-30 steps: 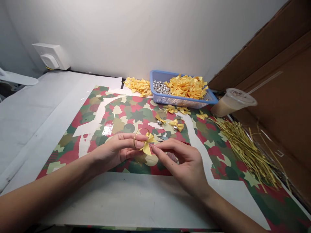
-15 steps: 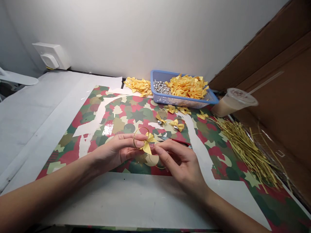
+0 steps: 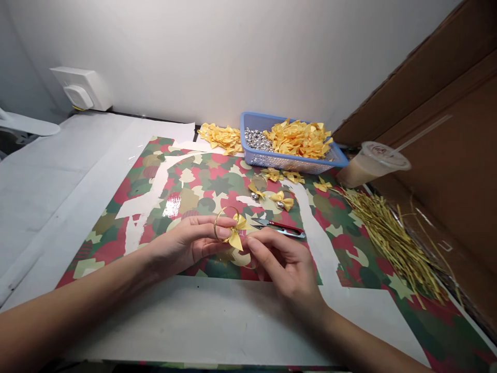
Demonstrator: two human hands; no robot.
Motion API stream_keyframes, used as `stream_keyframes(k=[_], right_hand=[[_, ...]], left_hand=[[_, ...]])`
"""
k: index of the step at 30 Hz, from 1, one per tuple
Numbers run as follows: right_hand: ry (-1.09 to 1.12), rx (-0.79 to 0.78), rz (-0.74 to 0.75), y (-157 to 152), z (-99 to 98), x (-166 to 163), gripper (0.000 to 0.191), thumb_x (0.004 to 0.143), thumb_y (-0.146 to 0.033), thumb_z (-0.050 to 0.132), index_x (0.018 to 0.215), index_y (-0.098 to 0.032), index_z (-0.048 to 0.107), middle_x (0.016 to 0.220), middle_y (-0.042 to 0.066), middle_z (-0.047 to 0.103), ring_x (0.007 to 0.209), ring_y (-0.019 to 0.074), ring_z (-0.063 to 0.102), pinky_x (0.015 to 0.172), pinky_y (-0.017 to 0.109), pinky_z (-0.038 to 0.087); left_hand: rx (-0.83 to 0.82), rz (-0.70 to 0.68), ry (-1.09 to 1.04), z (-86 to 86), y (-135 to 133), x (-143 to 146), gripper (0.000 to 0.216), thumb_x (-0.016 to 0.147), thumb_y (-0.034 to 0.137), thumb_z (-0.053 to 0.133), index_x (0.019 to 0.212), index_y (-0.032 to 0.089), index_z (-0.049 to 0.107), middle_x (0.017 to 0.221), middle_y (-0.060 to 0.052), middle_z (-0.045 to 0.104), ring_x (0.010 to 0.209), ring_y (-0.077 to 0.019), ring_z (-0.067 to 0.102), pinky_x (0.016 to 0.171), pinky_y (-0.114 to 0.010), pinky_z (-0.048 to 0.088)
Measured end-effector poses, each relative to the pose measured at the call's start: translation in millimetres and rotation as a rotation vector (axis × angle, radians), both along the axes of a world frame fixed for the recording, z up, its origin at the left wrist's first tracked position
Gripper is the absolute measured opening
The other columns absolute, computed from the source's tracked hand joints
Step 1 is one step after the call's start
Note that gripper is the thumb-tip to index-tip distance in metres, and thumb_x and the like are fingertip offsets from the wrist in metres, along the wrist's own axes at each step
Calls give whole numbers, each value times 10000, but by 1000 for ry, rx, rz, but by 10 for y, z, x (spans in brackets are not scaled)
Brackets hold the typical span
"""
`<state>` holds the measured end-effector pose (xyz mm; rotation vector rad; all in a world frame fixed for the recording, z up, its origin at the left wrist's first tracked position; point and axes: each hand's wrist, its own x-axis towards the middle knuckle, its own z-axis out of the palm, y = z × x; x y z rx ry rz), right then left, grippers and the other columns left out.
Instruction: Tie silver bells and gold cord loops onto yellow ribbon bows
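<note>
My left hand (image 3: 186, 242) pinches a small yellow ribbon bow (image 3: 236, 232) tied with a thin gold wire loop (image 3: 224, 216) that stands up above the fingers. My right hand (image 3: 283, 259) meets it from the right, fingertips touching the bow's lower end and the wire there. Both hands hover low over a red and green patterned paper sheet (image 3: 194, 186). Red-handled thread snips (image 3: 279, 228) lie on the sheet just beyond my right fingers.
A blue basket (image 3: 334, 155) with yellow bows and silver bells stands at the back. Loose bows (image 3: 221, 137) lie beside it, finished bows with bells (image 3: 282, 200) in front. Gold wire ties (image 3: 392, 241) are piled right, next to a lidded drink cup (image 3: 368, 163). Brown cardboard lines the right.
My right hand has drawn back toward me and curled lower, uncovering the thread snips on the sheet. The left hand and the bow have stayed in place.
</note>
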<state>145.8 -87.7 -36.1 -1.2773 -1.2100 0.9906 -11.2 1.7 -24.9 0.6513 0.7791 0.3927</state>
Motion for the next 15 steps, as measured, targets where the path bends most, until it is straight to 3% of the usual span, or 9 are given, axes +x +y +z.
stream_keyframes(k=[7,15], right_hand=[[303,-168,57,10,-126,-56,248,829,-404,595,723,-185,642,564,-26,545,445,80,479,431,206,408],[401,-224,57,36,-130,-59,232,773,-415,657,717,-190,661,572,-31,564,471,77,482,467,203,411]], left_hand=[[23,13,-9,6,-16,13,93,651,128,707,738,158,716,784,-19,706,839,-149,648,915,-248,491],[74,-5,18,-11,-23,18,70,638,163,740,708,173,738,766,-16,718,841,-153,652,906,-253,499]])
